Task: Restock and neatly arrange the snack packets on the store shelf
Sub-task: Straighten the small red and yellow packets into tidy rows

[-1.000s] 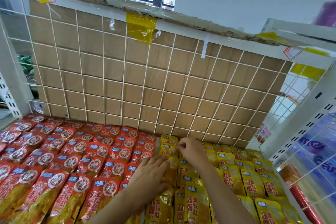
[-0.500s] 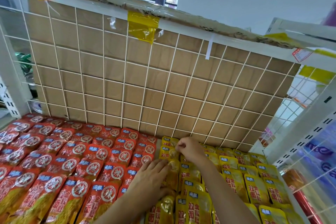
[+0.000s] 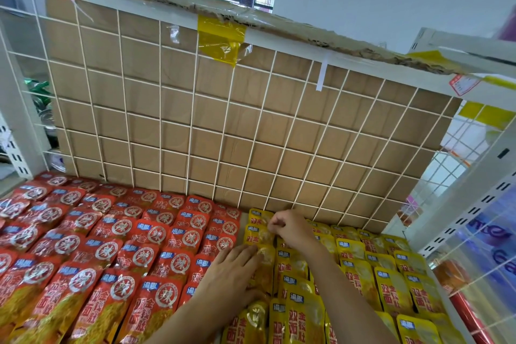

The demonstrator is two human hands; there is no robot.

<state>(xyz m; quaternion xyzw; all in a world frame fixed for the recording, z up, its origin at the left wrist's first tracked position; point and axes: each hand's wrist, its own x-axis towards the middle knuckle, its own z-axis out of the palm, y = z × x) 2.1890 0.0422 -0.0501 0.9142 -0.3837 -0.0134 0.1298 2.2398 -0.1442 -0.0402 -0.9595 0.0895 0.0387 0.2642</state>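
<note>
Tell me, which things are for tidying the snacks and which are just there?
For the job: yellow packets, red packets, left hand lying flat on the yellow ones, right hand pinching one at the back.
Just there: cardboard backing, yellow tape, purple packs next door.

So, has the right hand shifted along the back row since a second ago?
No. The right hand remains at the rear-left yellow packets, just in front of the wire grid's bottom edge.

Red snack packets (image 3: pixel 134 248) lie flat in overlapping rows across the shelf's left; yellow snack packets (image 3: pixel 371 274) fill its right.
</note>
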